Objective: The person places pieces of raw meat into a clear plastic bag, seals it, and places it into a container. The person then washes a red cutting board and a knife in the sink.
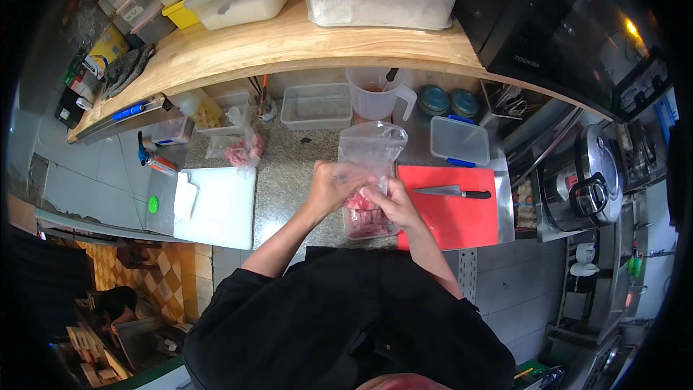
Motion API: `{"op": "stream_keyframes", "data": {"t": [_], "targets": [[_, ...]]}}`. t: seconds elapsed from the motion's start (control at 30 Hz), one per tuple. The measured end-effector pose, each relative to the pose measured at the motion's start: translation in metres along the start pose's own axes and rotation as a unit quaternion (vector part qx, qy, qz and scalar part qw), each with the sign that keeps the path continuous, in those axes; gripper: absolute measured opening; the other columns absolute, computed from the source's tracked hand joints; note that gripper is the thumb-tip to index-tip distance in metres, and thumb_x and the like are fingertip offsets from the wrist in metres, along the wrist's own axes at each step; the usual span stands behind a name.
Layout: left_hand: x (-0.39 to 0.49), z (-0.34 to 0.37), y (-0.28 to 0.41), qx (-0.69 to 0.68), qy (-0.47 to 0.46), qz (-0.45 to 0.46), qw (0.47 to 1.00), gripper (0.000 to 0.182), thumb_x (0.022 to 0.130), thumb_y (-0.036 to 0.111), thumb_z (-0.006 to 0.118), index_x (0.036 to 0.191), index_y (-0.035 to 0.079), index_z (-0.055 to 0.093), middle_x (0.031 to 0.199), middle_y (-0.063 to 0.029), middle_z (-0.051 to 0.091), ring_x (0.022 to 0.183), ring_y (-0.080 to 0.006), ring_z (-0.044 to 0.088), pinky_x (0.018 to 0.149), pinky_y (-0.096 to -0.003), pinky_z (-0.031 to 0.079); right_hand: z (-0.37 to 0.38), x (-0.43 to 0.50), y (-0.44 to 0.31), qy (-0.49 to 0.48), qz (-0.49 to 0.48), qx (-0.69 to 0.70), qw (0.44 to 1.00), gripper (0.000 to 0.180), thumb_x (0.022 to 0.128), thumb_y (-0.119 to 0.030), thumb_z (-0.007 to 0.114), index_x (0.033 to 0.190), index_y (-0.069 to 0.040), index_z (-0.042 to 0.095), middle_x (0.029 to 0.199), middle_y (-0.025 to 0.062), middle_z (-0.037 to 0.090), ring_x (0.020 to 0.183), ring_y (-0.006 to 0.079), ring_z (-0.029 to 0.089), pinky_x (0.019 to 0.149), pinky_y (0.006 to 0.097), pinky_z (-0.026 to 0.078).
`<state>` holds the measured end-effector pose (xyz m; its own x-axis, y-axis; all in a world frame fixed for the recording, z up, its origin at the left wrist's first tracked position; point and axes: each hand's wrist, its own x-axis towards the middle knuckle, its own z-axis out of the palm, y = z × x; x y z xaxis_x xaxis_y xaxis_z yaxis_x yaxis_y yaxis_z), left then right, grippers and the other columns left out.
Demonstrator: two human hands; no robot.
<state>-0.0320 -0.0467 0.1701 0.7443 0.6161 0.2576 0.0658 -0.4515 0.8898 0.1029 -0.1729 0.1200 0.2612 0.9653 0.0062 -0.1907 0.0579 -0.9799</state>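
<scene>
Both my hands grip a clear plastic bag [373, 143] over the counter in front of me. My left hand [329, 188] pinches its left side, and my right hand [396, 203] holds its right side with the thumb on top. Red raw meat shows in the bag's lower part near my fingers. Directly below is a clear plastic container [370, 236] with cut pieces of raw meat [369, 221] in it. Whether the bag rests on the container, I cannot tell. Close to my right hand, a kitchen knife [455, 192] lies on a red cutting board [460, 227].
On the left, a white cutting board [227, 206] bears a folded white cloth or paper [185, 197]. Behind it lies another bag of meat [243, 150]. A measuring jug [373, 100] and a lidded container [459, 141] stand behind. A wooden shelf [325, 46] overhangs the counter's back.
</scene>
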Motion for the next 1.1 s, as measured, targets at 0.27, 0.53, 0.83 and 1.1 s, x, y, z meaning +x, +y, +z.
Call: {"op": "stream_keyframes", "data": {"t": [0.27, 0.53, 0.83, 1.1], "targets": [[-0.005, -0.008, -0.012, -0.095, -0.008, -0.003, 0.995, 0.033, 0.074, 0.006, 0.085, 0.105, 0.001, 0.073, 0.095, -0.0078, 0.075, 0.085, -0.0112, 0.068, 0.078, -0.0284, 0.054, 0.014, 0.005, 0.015, 0.160, -0.012, 0.093, 0.983, 0.016, 0.097, -0.008, 0.061, 0.098, 0.006, 0.068, 0.097, 0.0135, 0.068, 0.080, 0.0245, 0.071, 0.060, 0.0432, 0.067], [-0.013, -0.016, -0.046, -0.205, -0.053, -0.045, 0.976, 0.041, 0.078, 0.004, 0.082, 0.116, -0.001, 0.067, 0.108, -0.0064, 0.071, 0.098, -0.0129, 0.065, 0.087, -0.0283, 0.054, -0.002, 0.007, 0.022, 0.024, -0.058, 0.106, 0.992, 0.054, 0.090, -0.011, 0.072, 0.135, 0.004, 0.046, 0.111, 0.0136, 0.065, 0.101, 0.0240, 0.067, 0.084, 0.0378, 0.059], [-0.012, -0.008, -0.029, -0.181, -0.061, -0.145, 0.971, 0.020, 0.089, 0.011, 0.074, 0.104, -0.002, 0.075, 0.088, -0.0064, 0.075, 0.074, -0.0136, 0.069, 0.064, -0.0273, 0.055, 0.013, 0.012, 0.023, 0.114, -0.096, 0.133, 0.980, 0.029, 0.083, -0.002, 0.077, 0.108, -0.002, 0.062, 0.108, 0.0069, 0.065, 0.100, 0.0115, 0.062, 0.087, 0.0280, 0.053], [-0.030, 0.025, -0.032, -0.113, 0.076, -0.057, 0.989, 0.024, 0.086, 0.011, 0.076, 0.107, 0.002, 0.075, 0.092, -0.0124, 0.074, 0.081, -0.0145, 0.069, 0.067, -0.0307, 0.054, 0.014, 0.006, 0.015, 0.206, -0.039, 0.224, 0.952, 0.020, 0.085, 0.007, 0.071, 0.094, -0.003, 0.057, 0.102, 0.0095, 0.066, 0.095, 0.0116, 0.064, 0.078, 0.0250, 0.054]]}}
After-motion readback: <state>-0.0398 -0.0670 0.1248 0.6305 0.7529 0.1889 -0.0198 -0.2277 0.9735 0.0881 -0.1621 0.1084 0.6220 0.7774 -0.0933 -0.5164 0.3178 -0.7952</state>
